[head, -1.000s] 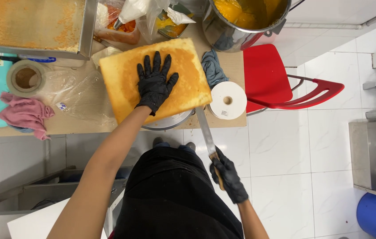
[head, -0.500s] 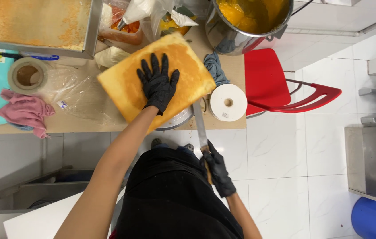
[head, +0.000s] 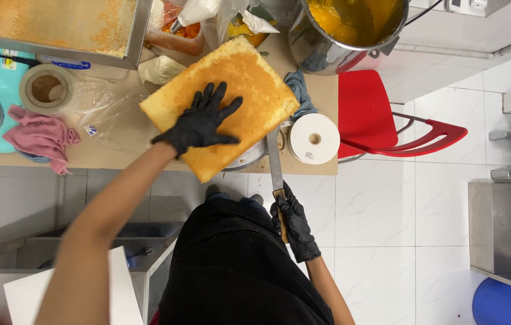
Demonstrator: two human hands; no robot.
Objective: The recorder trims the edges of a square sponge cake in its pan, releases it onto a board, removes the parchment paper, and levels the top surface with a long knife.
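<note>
A golden rectangular sponge cake [head: 243, 90] lies on a round turntable [head: 248, 157] at the counter's front edge, turned at an angle. My left hand [head: 200, 120], in a black glove, presses flat on top of it with fingers spread. My right hand [head: 294, 222], also gloved, grips the wooden handle of a long knife [head: 274, 159]. The blade points away from me and its tip reaches the cake's right edge.
A paper roll [head: 314, 138] and a blue-grey cloth [head: 299, 90] sit right of the cake. A metal pot of yellow batter [head: 352, 27], a crumb-lined baking tray [head: 63, 27], a tape roll [head: 45, 89], a pink rag [head: 42, 135] and a red chair [head: 382, 114] surround it.
The cake has rotated counter-clockwise under my left hand. The knife blade has moved up from below the counter edge to the cake's right side.
</note>
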